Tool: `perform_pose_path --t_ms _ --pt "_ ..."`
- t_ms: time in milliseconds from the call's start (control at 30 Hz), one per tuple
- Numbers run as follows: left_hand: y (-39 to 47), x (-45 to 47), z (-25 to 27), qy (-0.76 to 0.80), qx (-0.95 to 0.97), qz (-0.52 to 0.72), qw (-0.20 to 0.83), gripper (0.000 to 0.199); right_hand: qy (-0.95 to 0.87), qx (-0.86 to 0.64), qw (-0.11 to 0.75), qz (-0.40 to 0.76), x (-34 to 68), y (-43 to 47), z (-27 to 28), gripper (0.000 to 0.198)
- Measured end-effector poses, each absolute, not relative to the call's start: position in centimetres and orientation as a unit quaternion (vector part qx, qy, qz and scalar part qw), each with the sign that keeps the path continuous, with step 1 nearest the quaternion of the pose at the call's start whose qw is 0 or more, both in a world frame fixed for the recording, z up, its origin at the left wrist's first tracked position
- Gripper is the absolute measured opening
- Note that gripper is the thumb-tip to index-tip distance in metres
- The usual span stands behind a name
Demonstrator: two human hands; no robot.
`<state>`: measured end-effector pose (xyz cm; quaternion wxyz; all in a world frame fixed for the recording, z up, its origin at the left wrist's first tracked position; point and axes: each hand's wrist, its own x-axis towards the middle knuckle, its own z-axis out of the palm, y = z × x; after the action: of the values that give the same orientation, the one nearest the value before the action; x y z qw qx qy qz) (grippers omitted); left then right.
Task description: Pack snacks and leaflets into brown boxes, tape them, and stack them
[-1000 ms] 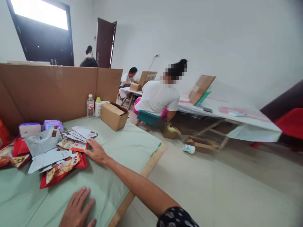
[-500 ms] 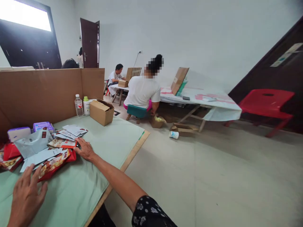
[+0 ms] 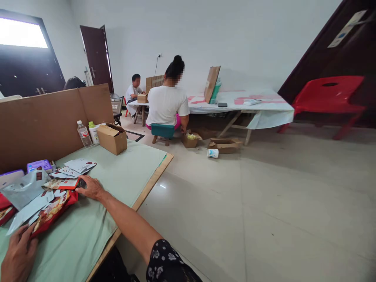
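Note:
My left hand is at the lower left with its fingers apart. Its fingertips touch the near end of a red snack bag. Farther along the same pile, my right hand has its fingers curled around a small black object, whose kind I cannot make out. That object lies against the end of a brown and red packet. White printed packets lie just beyond. A silvery-white pouch stands left of them, with flat pale packets in front.
On the green-clothed table stand a water bottle, a green-capped white bottle and a carton. A cardboard panel lines the far side. One person sits beyond; a paper cup lies on the floor.
The view has swung right, so the table sits farther left. My left hand has come against the red snack bag's near end. My right hand stays at the pile's right edge.

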<state>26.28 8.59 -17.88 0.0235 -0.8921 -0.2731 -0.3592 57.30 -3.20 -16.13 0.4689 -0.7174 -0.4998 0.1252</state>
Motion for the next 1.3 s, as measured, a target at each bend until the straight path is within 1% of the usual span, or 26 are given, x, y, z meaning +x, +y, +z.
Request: perform_pose_path --t_ms 100,267,400,500,600,700,967,1100,1200,1300 --pt "8.2 26.5 -17.3 -0.251 -0.890 -0.378 0.037 0.034 -0.486 -0.716 0.488 0.118 57.4 -3.2 -15.9 0.060" --pt "6.8 26.1 -17.7 -0.263 -0.890 -0.370 0.034 0.032 -0.473 -0.703 0.511 0.143 57.0 -3.1 -17.2 0.039" --pt "6.2 25.2 -19.2 -0.303 -0.893 -0.332 0.010 0.028 -0.468 -0.694 0.513 0.191 57.1 -2.8 -19.4 0.036" --pt "5.8 25.0 -20.0 -0.318 -0.892 -0.320 -0.012 0.032 -0.479 -0.673 0.518 0.224 57.1 -2.8 -20.2 0.031" --pt "5.2 25.0 -20.3 -0.316 -0.892 -0.321 -0.030 0.032 -0.489 -0.644 0.531 0.253 56.9 -3.4 -20.2 0.028" --pt "4.6 25.0 -20.7 -0.306 -0.895 -0.321 -0.044 0.031 -0.487 -0.620 0.549 0.279 56.5 -4.0 -20.1 0.035" --pt "2.8 25.5 -21.8 -0.311 -0.897 -0.307 -0.074 0.031 -0.483 -0.603 0.534 0.344 56.1 -5.8 -20.5 0.077" --pt "1.6 25.6 -21.0 -0.290 -0.900 -0.319 -0.071 0.036 -0.468 -0.619 0.519 0.360 56.2 -6.0 -21.2 0.093" --pt "2.5 23.7 -18.5 -0.295 -0.887 -0.352 -0.039 0.040 -0.445 -0.650 0.506 0.349 56.4 -5.7 -22.0 0.098" --pt "6.6 19.6 -14.2 -0.361 -0.843 -0.399 0.019 0.044 -0.447 -0.670 0.505 0.310 56.7 -5.3 -23.0 0.090"
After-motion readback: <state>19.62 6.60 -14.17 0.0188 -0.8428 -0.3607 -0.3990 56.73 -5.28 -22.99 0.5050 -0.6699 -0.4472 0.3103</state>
